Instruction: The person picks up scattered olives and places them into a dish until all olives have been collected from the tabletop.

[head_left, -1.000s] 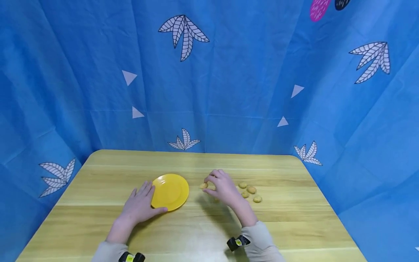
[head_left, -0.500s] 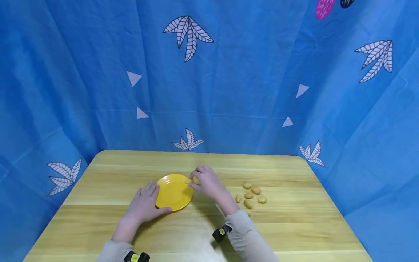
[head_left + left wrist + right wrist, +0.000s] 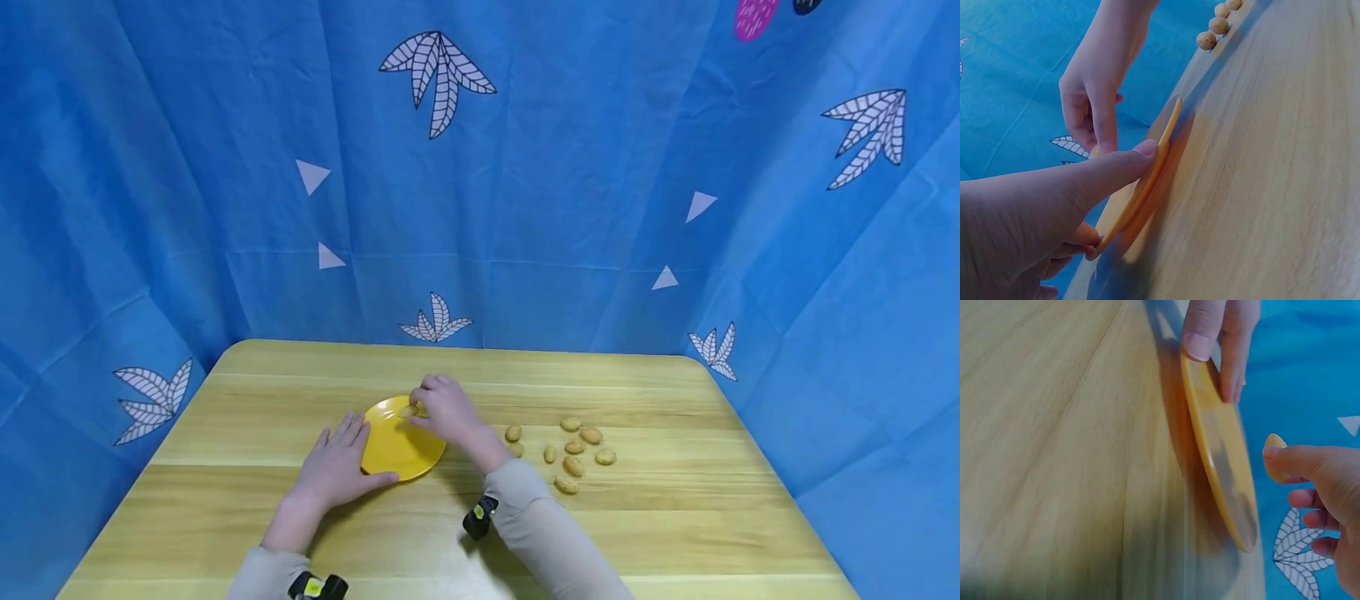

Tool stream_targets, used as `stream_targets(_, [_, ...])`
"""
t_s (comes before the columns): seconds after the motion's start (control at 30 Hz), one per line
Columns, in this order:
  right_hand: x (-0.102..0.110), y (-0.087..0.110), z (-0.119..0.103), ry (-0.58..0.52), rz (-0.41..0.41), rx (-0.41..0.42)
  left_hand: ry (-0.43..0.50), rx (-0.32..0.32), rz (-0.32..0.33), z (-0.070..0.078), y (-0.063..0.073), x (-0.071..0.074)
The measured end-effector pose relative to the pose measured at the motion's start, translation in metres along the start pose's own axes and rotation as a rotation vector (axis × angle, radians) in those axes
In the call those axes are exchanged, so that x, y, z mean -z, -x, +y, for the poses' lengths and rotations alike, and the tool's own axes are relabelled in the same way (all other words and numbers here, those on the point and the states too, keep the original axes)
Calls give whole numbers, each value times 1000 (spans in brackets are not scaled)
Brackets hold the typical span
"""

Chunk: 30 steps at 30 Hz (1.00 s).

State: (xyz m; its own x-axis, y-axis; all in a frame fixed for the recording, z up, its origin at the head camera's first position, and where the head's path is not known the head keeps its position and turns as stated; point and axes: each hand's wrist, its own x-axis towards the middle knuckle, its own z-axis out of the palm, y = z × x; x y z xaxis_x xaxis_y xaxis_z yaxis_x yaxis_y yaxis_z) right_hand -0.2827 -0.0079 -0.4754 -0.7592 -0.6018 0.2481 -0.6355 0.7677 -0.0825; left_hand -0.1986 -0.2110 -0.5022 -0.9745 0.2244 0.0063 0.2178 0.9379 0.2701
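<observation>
A yellow plate (image 3: pixel 401 450) lies on the wooden table. At its left rim is my left hand (image 3: pixel 333 467), fingers extended along the edge and thumb (image 3: pixel 1129 164) resting on the near rim. My right hand (image 3: pixel 444 410) is above the plate's far right part. Between its thumb and index finger it pinches a tan, oval peanut in its shell (image 3: pixel 1277 456). In the right wrist view this peanut is apart from the plate, whose visible surface bears only shadow and glare. Several more peanuts (image 3: pixel 573 465) lie loose on the table to the right.
A blue patterned cloth (image 3: pixel 480 183) hangs behind the wooden table (image 3: pixel 675 517) and on both sides. Two of the loose peanuts, one being this peanut (image 3: pixel 513 433), lie closest to my right forearm. Each wrist wears a black strapped device (image 3: pixel 477 518).
My right hand has carried the pinched peanut leftward from the table to above the plate. More loose peanuts now show where the arm hid them. My left hand has stayed at the plate's rim.
</observation>
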Motion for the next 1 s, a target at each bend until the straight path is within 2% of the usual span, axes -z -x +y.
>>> stream_targets(0.4, [-16, -21, -8, -30, -77, -78, 7, -7, -8, 2, 1, 5])
stream_targets(0.7, [-28, -26, -12, -48, -70, -106, 19, -11, -14, 2, 1, 2])
stream_targets(1.0, [-31, -26, -19, -28, -69, -107, 18, -5, -12, 0, 1, 1])
